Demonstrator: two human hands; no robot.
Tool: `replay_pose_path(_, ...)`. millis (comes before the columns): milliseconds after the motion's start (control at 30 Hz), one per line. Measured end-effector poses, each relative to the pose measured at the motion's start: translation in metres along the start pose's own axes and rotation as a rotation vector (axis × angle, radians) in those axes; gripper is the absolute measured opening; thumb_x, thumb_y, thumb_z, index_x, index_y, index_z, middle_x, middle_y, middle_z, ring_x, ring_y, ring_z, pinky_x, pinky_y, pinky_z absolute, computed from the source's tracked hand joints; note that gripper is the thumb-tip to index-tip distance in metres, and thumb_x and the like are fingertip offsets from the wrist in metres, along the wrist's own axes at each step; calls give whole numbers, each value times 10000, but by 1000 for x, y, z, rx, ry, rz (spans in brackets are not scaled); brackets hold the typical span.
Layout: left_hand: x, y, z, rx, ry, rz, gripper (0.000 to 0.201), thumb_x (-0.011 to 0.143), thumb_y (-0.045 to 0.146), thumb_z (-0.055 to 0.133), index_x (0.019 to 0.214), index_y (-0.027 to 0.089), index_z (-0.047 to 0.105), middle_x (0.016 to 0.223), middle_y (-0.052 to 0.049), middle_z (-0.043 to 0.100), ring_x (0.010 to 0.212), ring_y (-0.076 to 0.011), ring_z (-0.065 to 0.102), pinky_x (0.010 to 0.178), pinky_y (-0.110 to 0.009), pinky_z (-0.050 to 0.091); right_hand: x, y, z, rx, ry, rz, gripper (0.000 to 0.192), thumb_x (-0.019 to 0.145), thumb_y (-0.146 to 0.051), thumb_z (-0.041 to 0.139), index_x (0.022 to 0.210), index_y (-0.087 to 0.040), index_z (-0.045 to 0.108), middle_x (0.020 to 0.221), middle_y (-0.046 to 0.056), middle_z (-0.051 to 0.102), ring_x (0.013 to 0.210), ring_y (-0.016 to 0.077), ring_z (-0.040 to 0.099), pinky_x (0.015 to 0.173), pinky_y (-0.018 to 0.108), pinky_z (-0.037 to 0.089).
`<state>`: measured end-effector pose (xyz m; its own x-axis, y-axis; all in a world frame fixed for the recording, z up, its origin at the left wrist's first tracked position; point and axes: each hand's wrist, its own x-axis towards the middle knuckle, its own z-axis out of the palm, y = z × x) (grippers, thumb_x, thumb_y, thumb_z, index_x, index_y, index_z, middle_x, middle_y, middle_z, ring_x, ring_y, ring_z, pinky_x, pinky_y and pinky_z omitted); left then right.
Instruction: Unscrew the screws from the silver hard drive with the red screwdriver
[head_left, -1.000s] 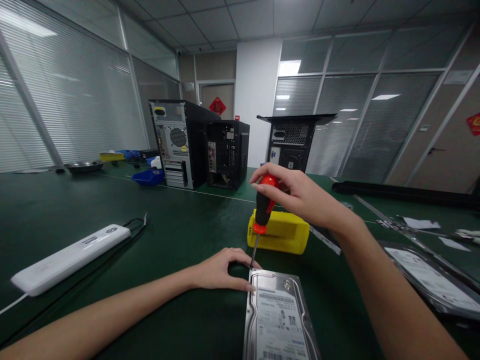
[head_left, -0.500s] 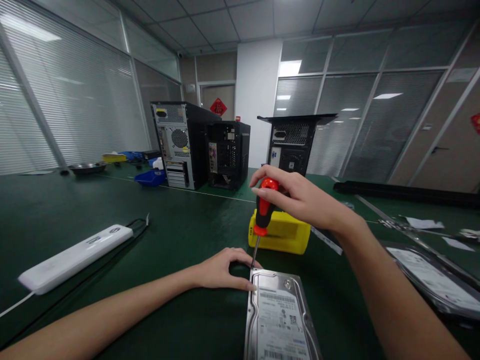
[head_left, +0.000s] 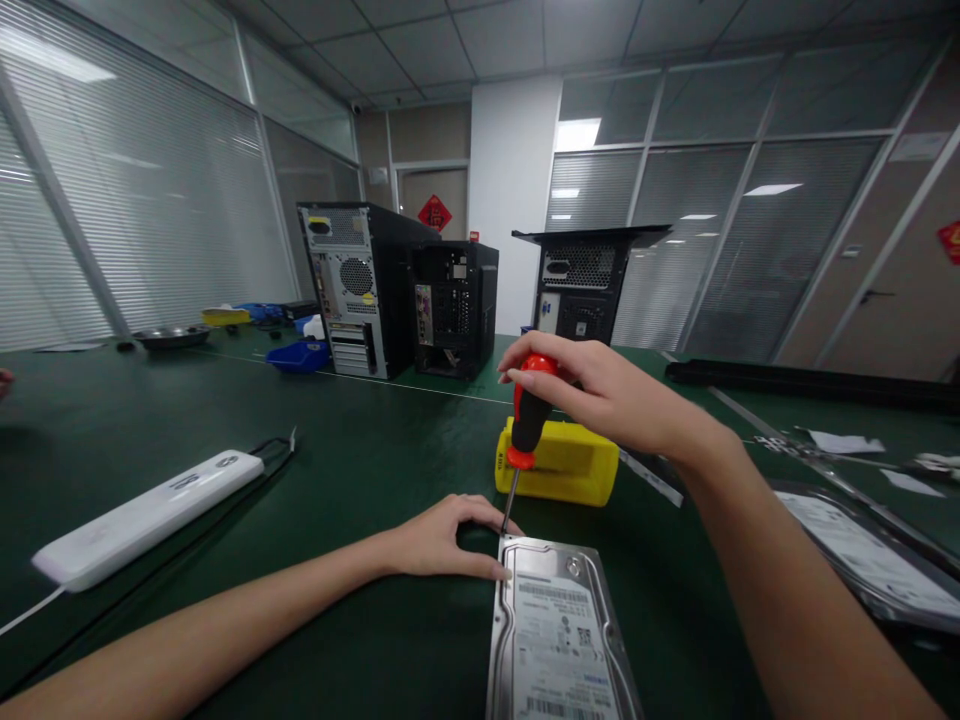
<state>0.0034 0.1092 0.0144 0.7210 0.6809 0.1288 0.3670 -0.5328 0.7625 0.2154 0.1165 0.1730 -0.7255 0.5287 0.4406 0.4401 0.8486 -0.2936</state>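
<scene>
- my right hand (head_left: 600, 395) is wrapped round the red screwdriver (head_left: 527, 425), tip down on the hard drive (head_left: 559, 630) corner
- left hand (head_left: 439, 540) rests flat on the counter (head_left: 337, 480), fingertips touching that same corner

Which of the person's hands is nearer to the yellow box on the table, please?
Right. The right hand grips the screwdriver just above the yellow box; the left hand rests nearer the camera, beside the hard drive.

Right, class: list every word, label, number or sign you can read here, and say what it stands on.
Red diamond sign on the far wall: one gold character, too blurred to read.
Hard drive label: print and barcodes, too small.
Yellow box side: dark marking, illegible.
White power strip: logo, unreadable.
</scene>
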Motion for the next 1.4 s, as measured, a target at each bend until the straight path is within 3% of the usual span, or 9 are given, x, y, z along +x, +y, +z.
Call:
replay_pose_path(233, 0, -2, 1, 2, 10, 10, 409, 794, 425, 704, 1159, 247, 651, 1131, -28, 653, 1058, -221, 577, 943, -336, 398, 3, 0, 4, -128, 63, -12, 363, 917, -514, 448, 844, -181, 571, 721, -7, 572, 643, 135, 517, 602, 276, 359)
replay_pose_path(467, 0, -2, 1, 0, 2, 23, 421, 798, 442, 695, 1169, 249, 647, 1129, -32, 657, 1058, -226, 575, 947, -343, 400, -2, -1, -1, 25, 2, -54, 253, 986, -298, 362, 1006, -177, 583, 913, 12, 615, 801, 136, 558, 706, 271, 392)
replay_pose_path(767, 1, -2, 1, 3, 1, 10, 415, 793, 425, 705, 1166, 253, 649, 1129, -28, 655, 1058, -223, 577, 951, -344, 392, 2, -2, 5, -90, 57, 0, 365, 930, -517, 418, 897, -186, 568, 743, -10, 576, 657, 134, 525, 602, 267, 361)
replay_pose_path(1000, 0, -2, 1, 1, 1, 10, 421, 795, 438, 699, 1167, 248, 647, 1133, -35, 651, 1058, -228, 575, 936, -340, 402, -2, -1, 0, -64, -16, -25, 173, 937, -341, 444, 977, -196, 528, 807, 2, 612, 694, 147, 544, 645, 284, 370)
replay_pose_path(1100, 0, -1, 0, 2, -3, 0, 416, 797, 436, 698, 1167, 253, 646, 1135, -29, 651, 1055, -226, 576, 939, -340, 397, 0, -2, 1, -88, -8, 1, 272, 932, -450, 438, 967, -197, 534, 770, -1, 602, 658, 145, 534, 622, 283, 361)
replay_pose_path(1233, 0, -1, 1, 2, 4, -5, 413, 788, 419, 714, 1162, 256, 648, 1140, -24, 648, 1068, -221, 573, 950, -336, 391, 2, -2, 4, -172, 58, 54, 457, 857, -637, 449, 815, -192, 546, 670, -14, 551, 599, 137, 492, 578, 277, 327)
replay_pose_path(1400, 0, -2, 1, 10, 7, 5, 407, 795, 416, 707, 1160, 246, 648, 1136, -29, 651, 1063, -219, 574, 951, -339, 393, 0, -2, 4, -110, 51, 119, 553, 891, -666, 307, 744, -187, 541, 683, 0, 564, 614, 141, 508, 582, 285, 348)
